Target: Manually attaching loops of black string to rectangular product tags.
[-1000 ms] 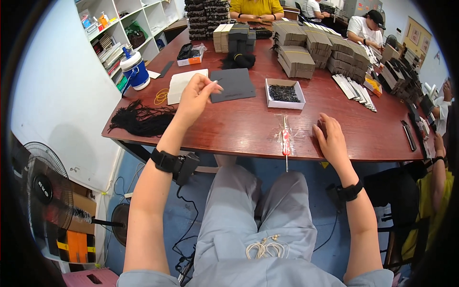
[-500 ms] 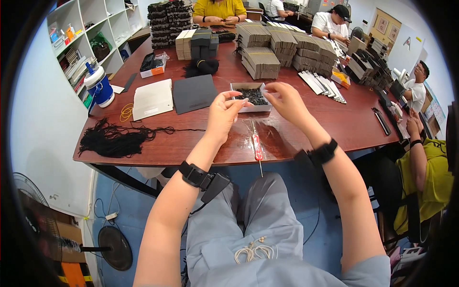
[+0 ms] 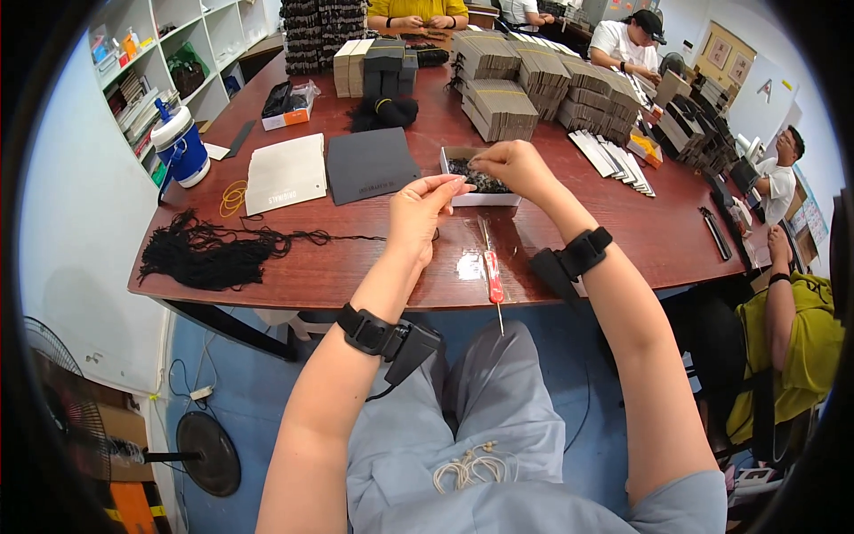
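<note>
My left hand [image 3: 418, 214] is closed in a pinch, thumb against fingertips, just left of a small white box [image 3: 485, 201]. A black cord [image 3: 356, 238] runs to it from a loose black bundle of cords [image 3: 205, 256] on the left. My right hand [image 3: 518, 169] pinches over the box; what it holds is too small to make out. Small black pieces [image 3: 487, 182] fill the box, partly hidden by my hands. Below the box lies a red-handled tool with a thin metal shaft [image 3: 494, 278], its near end jutting past the table edge.
Two flat bags, cream [image 3: 286, 175] and dark grey [image 3: 372, 165], lie left of the box. Stacks of grey card pieces [image 3: 500, 109] stand behind it, white strips [image 3: 614, 162] to their right. A blue-white jug [image 3: 181, 147] stands far left. Other people sit around the table.
My right hand has moved slightly down and left over the box, nearer my left hand. Its fingers are now closed together. The view has shifted a little.
</note>
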